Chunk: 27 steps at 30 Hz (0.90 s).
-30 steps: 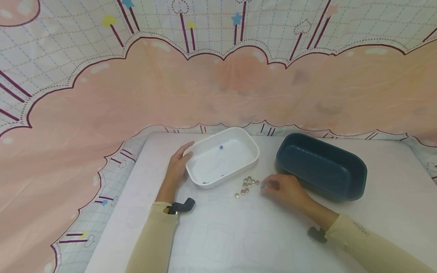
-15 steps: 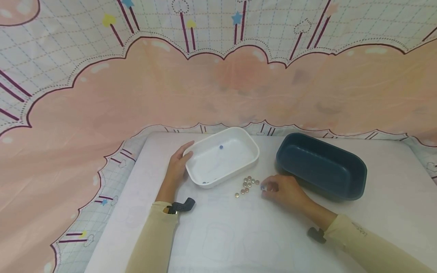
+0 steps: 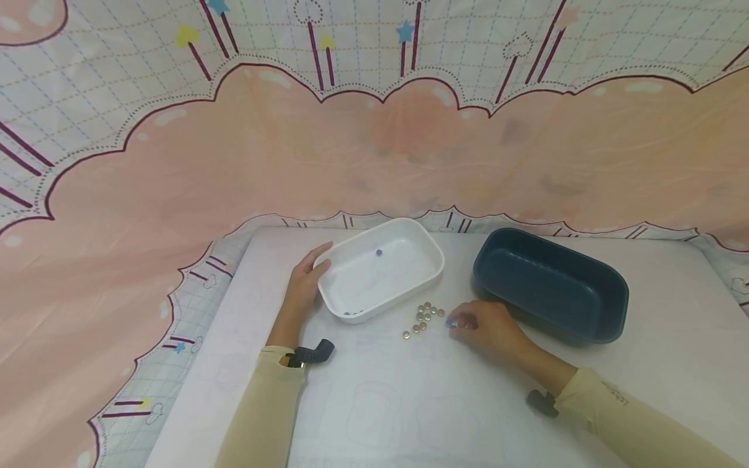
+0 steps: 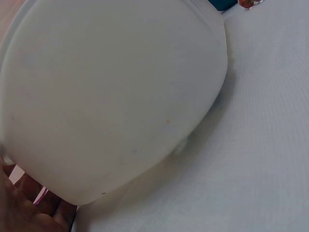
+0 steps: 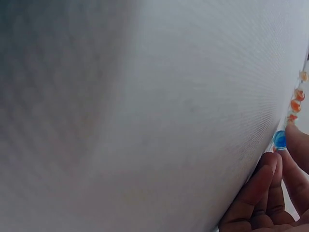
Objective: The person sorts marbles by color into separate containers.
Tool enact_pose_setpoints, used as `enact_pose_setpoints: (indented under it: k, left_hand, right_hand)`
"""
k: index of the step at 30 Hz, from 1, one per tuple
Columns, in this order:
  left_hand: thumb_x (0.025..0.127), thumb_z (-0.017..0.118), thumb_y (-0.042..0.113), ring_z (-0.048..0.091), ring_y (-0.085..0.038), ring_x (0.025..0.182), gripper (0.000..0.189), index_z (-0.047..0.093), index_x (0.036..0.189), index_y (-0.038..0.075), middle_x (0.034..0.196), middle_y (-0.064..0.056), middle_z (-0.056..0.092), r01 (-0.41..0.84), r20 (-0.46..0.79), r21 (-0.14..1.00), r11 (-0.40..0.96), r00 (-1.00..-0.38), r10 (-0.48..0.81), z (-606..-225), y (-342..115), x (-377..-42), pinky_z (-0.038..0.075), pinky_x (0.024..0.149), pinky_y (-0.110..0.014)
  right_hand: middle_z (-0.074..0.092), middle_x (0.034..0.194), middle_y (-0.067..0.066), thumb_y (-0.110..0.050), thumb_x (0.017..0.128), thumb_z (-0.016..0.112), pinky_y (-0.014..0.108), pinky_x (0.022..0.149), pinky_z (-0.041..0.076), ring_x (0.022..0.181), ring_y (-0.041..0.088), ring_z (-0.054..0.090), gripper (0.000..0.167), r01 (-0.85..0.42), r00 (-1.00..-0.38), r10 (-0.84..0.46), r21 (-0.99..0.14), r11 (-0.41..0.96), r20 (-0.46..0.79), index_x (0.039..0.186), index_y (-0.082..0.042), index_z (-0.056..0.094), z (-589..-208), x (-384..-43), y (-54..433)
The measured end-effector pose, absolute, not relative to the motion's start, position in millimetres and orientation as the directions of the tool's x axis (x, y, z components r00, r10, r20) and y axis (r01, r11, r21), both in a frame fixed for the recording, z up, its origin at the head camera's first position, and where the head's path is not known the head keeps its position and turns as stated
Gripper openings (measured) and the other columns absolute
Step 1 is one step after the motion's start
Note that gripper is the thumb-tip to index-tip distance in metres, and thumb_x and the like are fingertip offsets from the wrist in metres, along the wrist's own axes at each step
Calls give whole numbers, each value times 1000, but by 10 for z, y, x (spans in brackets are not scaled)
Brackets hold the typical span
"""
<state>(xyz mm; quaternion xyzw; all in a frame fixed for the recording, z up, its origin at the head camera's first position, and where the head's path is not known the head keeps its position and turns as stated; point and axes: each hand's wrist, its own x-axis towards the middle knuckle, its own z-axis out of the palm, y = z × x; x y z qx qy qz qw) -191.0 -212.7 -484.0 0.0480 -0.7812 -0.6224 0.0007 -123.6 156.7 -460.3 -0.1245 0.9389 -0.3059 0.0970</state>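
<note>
My left hand (image 3: pixel 302 283) holds the left end of a white rectangular tub (image 3: pixel 430 279), with the thumb at its rim and the fingers along the outside. In the left wrist view the tub's outer wall (image 4: pixel 116 101) fills much of the frame. One blue marble (image 3: pixel 379 252) lies toward the back inside the tub, and a few small blue ones (image 3: pixel 354 313) show at its front left edge. Close over the table, my right hand (image 3: pixel 486 327) pinches a blue glass marble (image 5: pixel 280 139) between thumb and fingertips. Several amber marbles (image 3: pixel 427 316) lie just left of those fingertips.
A dark blue rectangular tub (image 3: pixel 550 286) stands behind the right hand, its inside facing up. Both tubs are on a white-covered table (image 3: pixel 374 403). A patterned pink and white cloth (image 3: pixel 374 156) hangs behind the table's far edge.
A small blue marble in the white tub has rolled toward its front left corner. The blue marble in my right fingertips has shifted slightly. My left hand stays at the tub.
</note>
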Motion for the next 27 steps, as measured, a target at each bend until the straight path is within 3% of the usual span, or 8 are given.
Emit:
enact_pose_setpoints:
  k: [7,27]
  left_hand:
    - [107,49,27,33,-16,154,45,49,152,27,163,8,40,-85,-68,970,230,-994,-80,-4847,-2132,-1928,32,124,-40]
    - [105,51,32,34,-10,153,43,52,148,31,160,13,42,-49,-34,974,222,-997,-70,-4841,-2132,-1904,31,124,-37]
  right_hand:
    - [68,85,-5,-19,87,80,31,75,49,82,14,58,17,-155,-955,-275,-605,781,-110,104,-17,78,-4623,-1235,1582]
    - [71,87,-6,-21,89,79,33,78,50,84,13,61,11,-154,-956,-273,-608,779,-107,100,-18,78,-4643,-1234,1615]
